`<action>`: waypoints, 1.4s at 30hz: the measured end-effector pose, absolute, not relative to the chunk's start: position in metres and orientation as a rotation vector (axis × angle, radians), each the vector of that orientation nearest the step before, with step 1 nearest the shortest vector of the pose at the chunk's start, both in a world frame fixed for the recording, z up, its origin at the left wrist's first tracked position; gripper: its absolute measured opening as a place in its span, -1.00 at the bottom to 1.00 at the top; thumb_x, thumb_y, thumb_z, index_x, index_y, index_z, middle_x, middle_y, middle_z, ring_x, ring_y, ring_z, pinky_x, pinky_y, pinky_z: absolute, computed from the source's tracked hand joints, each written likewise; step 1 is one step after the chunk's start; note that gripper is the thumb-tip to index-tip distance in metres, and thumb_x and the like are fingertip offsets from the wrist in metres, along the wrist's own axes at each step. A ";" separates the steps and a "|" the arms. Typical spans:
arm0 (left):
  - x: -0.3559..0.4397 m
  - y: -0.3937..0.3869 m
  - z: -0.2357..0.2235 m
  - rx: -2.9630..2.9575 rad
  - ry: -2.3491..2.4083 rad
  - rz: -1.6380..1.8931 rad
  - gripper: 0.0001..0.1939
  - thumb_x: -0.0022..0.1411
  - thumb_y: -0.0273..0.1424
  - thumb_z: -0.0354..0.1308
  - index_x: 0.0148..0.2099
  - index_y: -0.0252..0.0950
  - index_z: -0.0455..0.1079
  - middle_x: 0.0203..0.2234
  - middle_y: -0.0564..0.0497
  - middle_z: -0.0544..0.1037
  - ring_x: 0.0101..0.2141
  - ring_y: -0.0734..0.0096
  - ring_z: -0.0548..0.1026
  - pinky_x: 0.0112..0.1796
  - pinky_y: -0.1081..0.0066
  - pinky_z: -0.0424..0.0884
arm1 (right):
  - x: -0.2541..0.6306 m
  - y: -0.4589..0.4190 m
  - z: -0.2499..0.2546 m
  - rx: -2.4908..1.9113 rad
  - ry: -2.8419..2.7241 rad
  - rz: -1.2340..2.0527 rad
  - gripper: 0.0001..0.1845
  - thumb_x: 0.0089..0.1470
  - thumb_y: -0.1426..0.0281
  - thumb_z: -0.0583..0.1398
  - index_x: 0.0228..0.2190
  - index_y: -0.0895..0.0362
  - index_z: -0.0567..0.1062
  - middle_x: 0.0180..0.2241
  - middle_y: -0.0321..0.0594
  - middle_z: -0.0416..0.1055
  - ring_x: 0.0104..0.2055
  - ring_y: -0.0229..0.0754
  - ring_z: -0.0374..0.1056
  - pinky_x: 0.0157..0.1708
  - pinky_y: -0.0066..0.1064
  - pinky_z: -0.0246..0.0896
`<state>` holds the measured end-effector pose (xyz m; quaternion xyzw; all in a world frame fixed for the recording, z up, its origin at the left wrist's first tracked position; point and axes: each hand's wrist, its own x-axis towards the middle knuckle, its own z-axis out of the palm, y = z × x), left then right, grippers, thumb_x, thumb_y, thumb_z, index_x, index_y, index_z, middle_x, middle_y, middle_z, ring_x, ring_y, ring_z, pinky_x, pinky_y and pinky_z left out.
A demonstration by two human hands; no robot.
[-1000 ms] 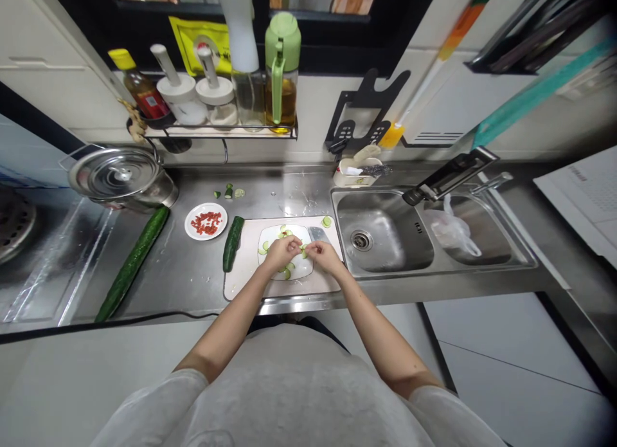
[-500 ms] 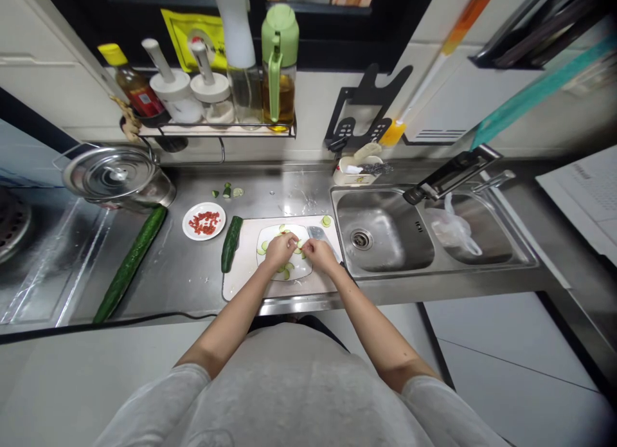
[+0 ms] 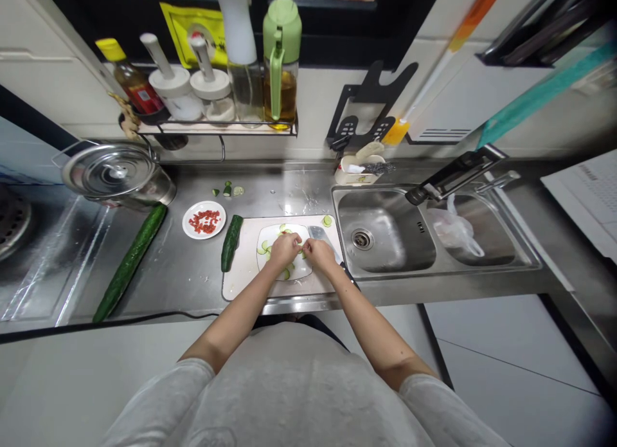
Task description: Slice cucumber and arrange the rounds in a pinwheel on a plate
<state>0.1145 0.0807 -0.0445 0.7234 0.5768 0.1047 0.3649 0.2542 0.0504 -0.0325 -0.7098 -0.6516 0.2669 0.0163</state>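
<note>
Over a white plate [image 3: 270,233], my left hand [image 3: 285,249] and my right hand [image 3: 319,254] come close together, fingers pinched. A pale green bit of cucumber slice shows between their fingertips, mostly hidden by the fingers. Other cucumber slices [image 3: 263,247] lie spread around the plate. Under it is a light cutting board [image 3: 241,286]. A knife with a broad blade [image 3: 317,232] rests on the board beside my right hand, its dark handle beneath my forearm. A cut cucumber [image 3: 232,243] lies along the board's left edge, and a few round slices [image 3: 326,220] sit at the top right corner.
Left of the board are a small plate of chopped red pieces [image 3: 204,220], a long cucumber [image 3: 130,264] and a lidded steel pot [image 3: 118,177]. Cucumber ends [image 3: 227,190] lie behind. A double sink [image 3: 385,231] adjoins on the right. Above hangs a seasoning rack [image 3: 216,129].
My left hand has shifted slightly right, its fingers covering more of the slice. My right hand stays nearly in place. The view has moved a little.
</note>
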 end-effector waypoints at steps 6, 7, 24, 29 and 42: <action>0.117 0.081 -0.044 1.859 1.501 0.242 -0.82 0.08 -0.45 0.16 -0.21 -0.21 0.45 -0.37 0.02 0.53 -0.27 0.34 0.44 -0.30 0.44 0.29 | 0.254 0.051 -0.032 -2.213 -2.030 0.814 -0.84 0.07 0.39 0.14 -0.31 0.09 0.51 -0.33 -0.15 0.50 -0.29 -0.16 0.34 -0.37 -0.45 0.04; 0.117 0.081 -0.044 1.858 1.507 0.239 -0.82 0.08 -0.44 0.17 -0.21 -0.22 0.45 -0.38 0.03 0.53 -0.27 0.33 0.44 -0.31 0.44 0.29 | 0.254 0.051 -0.031 -2.220 -2.027 0.808 -0.84 0.07 0.38 0.14 -0.30 0.08 0.51 -0.33 -0.16 0.50 -0.29 -0.16 0.34 -0.37 -0.44 0.04; 0.116 0.078 -0.038 1.843 1.534 0.283 -0.86 0.13 -0.42 0.15 -0.21 -0.22 0.44 -0.37 0.00 0.52 -0.25 0.31 0.44 -0.24 0.40 0.29 | 0.254 0.052 -0.021 -2.210 -1.981 0.819 -0.77 0.09 0.35 0.12 -0.21 0.11 0.47 -0.32 -0.10 0.45 -0.27 -0.08 0.32 -0.32 -0.37 0.07; 0.110 0.065 -0.022 1.890 1.494 0.523 -0.86 0.21 -0.40 0.05 -0.20 -0.22 0.41 -0.33 0.00 0.50 -0.22 0.32 0.42 -0.17 0.38 0.29 | 0.250 0.048 -0.008 -2.013 -1.984 0.824 -0.65 0.05 0.49 0.06 -0.09 0.17 0.40 -0.31 -0.11 0.44 -0.29 -0.12 0.31 -0.28 -0.39 0.08; 0.046 0.044 -0.006 2.150 1.294 0.461 -0.84 0.22 -0.41 0.05 -0.26 -0.18 0.48 -0.32 -0.03 0.47 -0.23 0.33 0.39 -0.17 0.38 0.29 | 0.200 0.040 -0.005 -1.559 -2.015 1.167 -0.58 -0.16 0.60 0.03 -0.19 0.09 0.27 -0.38 -0.25 0.43 -0.33 -0.15 0.34 -0.34 -0.44 0.11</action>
